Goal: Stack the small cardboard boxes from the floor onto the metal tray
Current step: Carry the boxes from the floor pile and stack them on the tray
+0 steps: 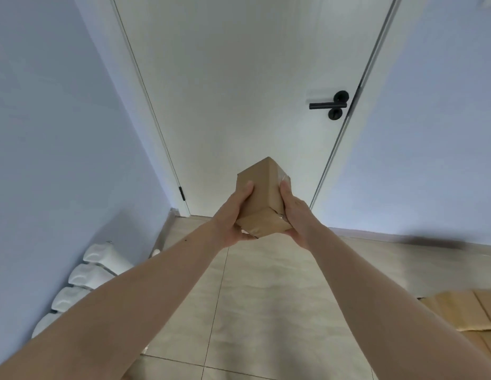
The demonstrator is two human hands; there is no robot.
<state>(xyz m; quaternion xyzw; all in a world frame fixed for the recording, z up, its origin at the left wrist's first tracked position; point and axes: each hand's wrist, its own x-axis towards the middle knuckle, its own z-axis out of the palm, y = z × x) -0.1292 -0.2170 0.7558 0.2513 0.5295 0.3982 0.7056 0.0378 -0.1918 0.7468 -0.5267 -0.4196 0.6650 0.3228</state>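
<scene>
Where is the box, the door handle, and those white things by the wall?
small cardboard box (pixel 262 187): head view, on its upper brown face.
door handle (pixel 327 105): head view, on the black lever.
white things (pixel 101 255): head view, on the farthest one.

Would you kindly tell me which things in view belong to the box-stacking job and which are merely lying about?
Job: small brown cardboard box, held up between left hand and right hand; flat brown cardboard boxes at the right edge.

Lying about: white moulded objects along the left wall; white door; black lever door handle.
</scene>
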